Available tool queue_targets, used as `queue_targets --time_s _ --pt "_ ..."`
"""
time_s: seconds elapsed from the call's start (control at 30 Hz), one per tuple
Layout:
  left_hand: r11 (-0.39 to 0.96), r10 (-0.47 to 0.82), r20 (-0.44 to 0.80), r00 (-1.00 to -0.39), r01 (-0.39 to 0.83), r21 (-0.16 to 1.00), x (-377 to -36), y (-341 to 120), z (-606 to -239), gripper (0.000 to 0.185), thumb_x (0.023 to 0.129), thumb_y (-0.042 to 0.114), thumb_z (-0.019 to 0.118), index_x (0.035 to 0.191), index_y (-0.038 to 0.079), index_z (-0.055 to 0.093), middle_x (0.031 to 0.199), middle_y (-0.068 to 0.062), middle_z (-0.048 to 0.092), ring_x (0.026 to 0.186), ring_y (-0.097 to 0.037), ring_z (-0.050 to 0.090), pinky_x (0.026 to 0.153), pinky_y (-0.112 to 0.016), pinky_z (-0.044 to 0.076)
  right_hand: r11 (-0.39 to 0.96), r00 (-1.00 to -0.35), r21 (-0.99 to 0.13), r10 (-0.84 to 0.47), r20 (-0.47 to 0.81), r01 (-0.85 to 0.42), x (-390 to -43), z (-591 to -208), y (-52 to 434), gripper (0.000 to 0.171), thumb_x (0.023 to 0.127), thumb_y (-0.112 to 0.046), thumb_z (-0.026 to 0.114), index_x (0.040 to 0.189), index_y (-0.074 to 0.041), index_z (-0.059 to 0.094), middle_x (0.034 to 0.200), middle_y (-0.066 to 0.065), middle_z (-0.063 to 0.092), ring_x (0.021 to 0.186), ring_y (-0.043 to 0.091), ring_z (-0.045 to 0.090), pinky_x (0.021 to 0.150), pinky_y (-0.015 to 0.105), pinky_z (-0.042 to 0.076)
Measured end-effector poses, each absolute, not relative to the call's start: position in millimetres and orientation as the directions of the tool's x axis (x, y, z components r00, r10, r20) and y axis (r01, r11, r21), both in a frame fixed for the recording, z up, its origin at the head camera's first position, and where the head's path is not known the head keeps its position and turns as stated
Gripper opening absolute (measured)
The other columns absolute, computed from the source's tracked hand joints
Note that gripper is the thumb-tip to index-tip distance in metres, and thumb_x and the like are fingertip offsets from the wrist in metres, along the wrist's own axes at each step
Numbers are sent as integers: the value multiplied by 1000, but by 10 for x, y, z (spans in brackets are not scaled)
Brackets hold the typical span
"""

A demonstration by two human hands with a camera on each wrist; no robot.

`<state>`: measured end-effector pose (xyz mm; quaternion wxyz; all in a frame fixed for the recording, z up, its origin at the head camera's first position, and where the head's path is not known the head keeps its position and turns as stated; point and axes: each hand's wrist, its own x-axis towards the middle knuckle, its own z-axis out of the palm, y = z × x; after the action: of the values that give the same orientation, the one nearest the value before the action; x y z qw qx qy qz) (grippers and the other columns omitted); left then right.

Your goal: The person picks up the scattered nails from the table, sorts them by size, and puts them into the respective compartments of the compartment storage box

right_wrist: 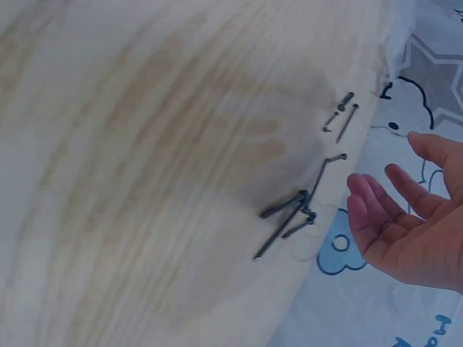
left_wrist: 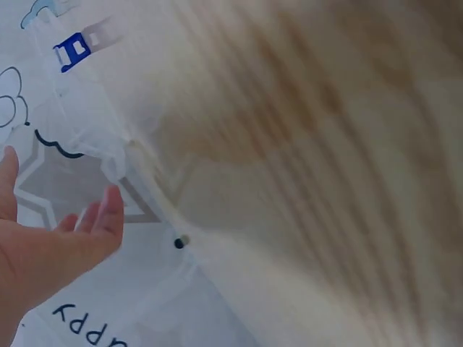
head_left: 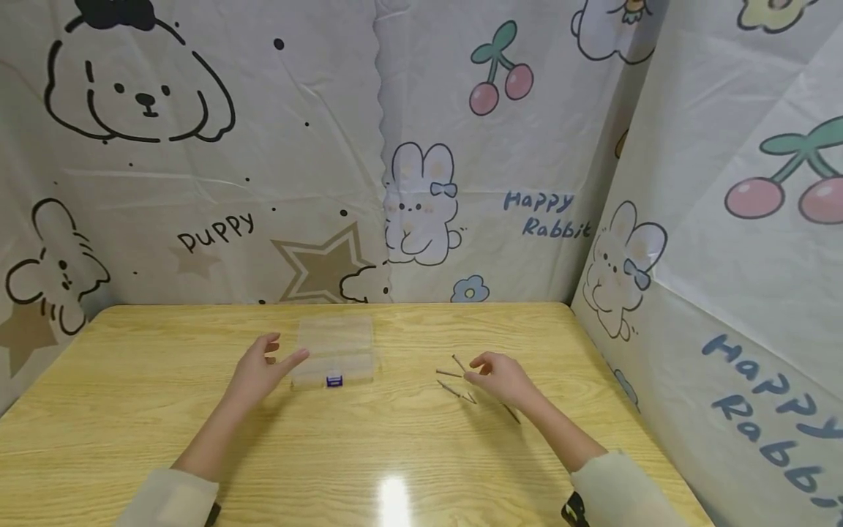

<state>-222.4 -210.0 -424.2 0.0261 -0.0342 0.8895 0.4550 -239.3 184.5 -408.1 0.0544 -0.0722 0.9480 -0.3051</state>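
Left hand (head_left: 260, 369) hovers just left of the clear box (head_left: 334, 351), fingers loose and apart, holding nothing; thumb tip near the box's left edge, contact unclear. Box lies flat mid-worktop, lid closed, blue latch (head_left: 334, 380) on its near side. Right hand (head_left: 503, 377) sits low over the worktop (head_left: 165, 410) on the right, well apart from the box, fingers relaxed and spread, nothing held; fingertips just beside the nails (head_left: 454, 380). Nails lie scattered flat on the wood, a few crossing each other, one more (head_left: 512, 414) by the right wrist. Right wrist view shows the open palm (right_wrist: 405, 224) beside a dark nail cluster (right_wrist: 289, 217). Cartoon-print cloth (head_left: 461, 146) walls the back and right side.
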Motion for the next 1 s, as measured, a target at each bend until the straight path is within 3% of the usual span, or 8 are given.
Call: queue_targets --time_s 0.4,1.0 --pt "566 78 -152 -985 -82 820 -2249 -2248 -4475 87 87 48 60 144 -7 22 139 -34 37 125 -48 40 90 -47 50 805 -983 -591 -140 -121 -42 -2345 -4385 1942 12 83 -21 71 85 -9 67 76 2 56 68 14 47 59 26 37" --pt "594 102 -160 -982 -69 802 -2314 -2220 -4484 81 90 48 56 143 -7 27 136 -31 42 121 -45 46 84 -42 51 812 -977 -571 -198 -75 -121 -2340 -4480 1969 7 84 -10 67 78 -8 66 72 -2 59 67 11 49 62 25 40"
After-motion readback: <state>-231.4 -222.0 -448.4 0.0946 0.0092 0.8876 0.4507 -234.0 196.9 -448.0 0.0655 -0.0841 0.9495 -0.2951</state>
